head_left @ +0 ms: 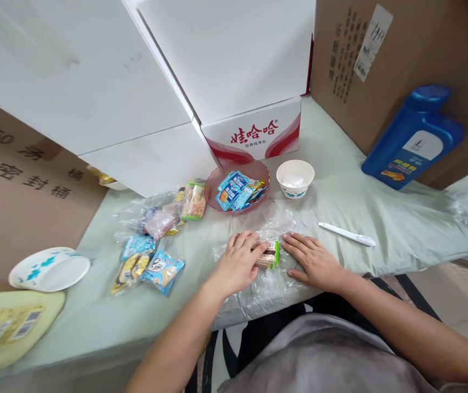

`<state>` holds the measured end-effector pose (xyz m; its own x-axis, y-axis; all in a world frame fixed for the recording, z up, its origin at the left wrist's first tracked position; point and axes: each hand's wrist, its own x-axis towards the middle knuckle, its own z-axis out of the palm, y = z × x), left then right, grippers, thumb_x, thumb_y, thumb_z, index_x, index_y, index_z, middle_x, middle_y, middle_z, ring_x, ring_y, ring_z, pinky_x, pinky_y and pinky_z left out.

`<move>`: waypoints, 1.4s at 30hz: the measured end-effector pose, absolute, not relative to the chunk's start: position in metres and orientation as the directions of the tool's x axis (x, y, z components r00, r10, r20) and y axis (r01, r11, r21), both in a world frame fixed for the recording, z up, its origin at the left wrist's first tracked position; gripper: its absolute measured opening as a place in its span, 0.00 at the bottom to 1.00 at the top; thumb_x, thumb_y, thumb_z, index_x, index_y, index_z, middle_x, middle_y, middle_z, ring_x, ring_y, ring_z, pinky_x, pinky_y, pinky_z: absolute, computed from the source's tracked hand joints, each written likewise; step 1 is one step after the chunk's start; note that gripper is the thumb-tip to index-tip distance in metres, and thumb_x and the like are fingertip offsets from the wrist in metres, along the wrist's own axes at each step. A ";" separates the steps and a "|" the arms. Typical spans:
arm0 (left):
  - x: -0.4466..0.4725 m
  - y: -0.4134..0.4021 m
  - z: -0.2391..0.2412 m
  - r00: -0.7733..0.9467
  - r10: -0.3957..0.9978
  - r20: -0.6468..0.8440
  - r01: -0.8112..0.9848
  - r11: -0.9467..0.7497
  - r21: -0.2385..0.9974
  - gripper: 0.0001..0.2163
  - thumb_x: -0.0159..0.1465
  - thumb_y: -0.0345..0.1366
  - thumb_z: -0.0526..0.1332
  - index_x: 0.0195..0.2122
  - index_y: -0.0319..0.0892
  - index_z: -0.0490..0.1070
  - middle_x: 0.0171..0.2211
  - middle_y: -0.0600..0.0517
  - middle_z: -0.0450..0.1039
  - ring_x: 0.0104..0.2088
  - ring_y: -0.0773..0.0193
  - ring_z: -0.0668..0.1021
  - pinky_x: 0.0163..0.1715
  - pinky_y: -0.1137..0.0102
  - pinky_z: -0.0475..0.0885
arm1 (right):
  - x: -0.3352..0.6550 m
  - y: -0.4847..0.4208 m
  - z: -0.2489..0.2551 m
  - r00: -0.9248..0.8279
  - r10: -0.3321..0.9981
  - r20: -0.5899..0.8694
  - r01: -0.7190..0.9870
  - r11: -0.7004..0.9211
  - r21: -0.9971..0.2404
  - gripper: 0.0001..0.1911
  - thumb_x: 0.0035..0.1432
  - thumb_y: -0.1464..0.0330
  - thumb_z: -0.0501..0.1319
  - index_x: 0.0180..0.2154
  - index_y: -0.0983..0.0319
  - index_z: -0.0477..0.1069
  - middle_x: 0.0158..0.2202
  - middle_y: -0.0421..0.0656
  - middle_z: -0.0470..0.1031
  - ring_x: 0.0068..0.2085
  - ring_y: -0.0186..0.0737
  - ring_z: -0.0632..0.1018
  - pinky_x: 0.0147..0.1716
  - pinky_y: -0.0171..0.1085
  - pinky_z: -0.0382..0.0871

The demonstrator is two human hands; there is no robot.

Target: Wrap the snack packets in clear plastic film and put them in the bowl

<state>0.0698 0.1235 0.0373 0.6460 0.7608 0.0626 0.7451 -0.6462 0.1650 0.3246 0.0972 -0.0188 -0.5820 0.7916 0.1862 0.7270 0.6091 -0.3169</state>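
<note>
A small wrapped snack bar with bright green ends lies on clear plastic film near the table's front edge. My left hand rests over its left end, thumb and forefinger on either side of it, the other fingers stretched over the film. My right hand lies open and flat on the film just right of the bar, fingers spread. A white utility knife is beyond my right hand. Behind my left hand, a pink glass dish holds several blue snack packets.
Wrapped snacks and crumpled plastic bags lie at left, near a tipped paper bowl and a yellow jug. A second paper bowl stands behind. White boxes, a cardboard carton and a blue bottle line the back.
</note>
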 end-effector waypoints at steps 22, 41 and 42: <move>0.064 0.162 0.040 0.629 0.776 0.036 0.777 -0.626 -0.068 0.21 0.53 0.27 0.63 0.49 0.39 0.70 0.33 0.44 0.74 0.40 0.47 0.76 0.54 0.49 0.61 | 0.325 0.097 -0.017 -0.597 0.789 0.147 0.738 0.612 -0.286 0.32 0.62 0.57 0.59 0.62 0.66 0.61 0.66 0.52 0.59 0.66 0.54 0.60 0.60 0.53 0.60; 0.043 0.244 0.105 0.376 0.897 0.234 0.924 -0.383 -0.014 0.21 0.63 0.40 0.61 0.57 0.43 0.66 0.51 0.44 0.71 0.51 0.51 0.73 0.50 0.61 0.68 | 0.325 0.097 -0.025 -0.593 0.774 0.220 0.719 0.633 -0.288 0.30 0.62 0.59 0.60 0.62 0.65 0.63 0.65 0.52 0.62 0.65 0.53 0.62 0.59 0.53 0.61; 0.048 0.248 0.098 0.397 0.903 0.161 0.917 -0.397 -0.037 0.22 0.64 0.42 0.60 0.58 0.44 0.66 0.52 0.44 0.70 0.51 0.49 0.73 0.51 0.59 0.68 | 0.326 0.097 -0.025 -0.592 0.775 0.220 0.719 0.632 -0.291 0.30 0.62 0.59 0.60 0.62 0.65 0.63 0.65 0.52 0.62 0.65 0.53 0.61 0.59 0.53 0.61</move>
<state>0.0476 0.2479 0.0978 0.3972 0.9035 0.1612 0.9172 -0.3966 -0.0375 0.3258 0.0971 -0.0246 -0.5921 0.7751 0.2205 0.7187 0.6316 -0.2906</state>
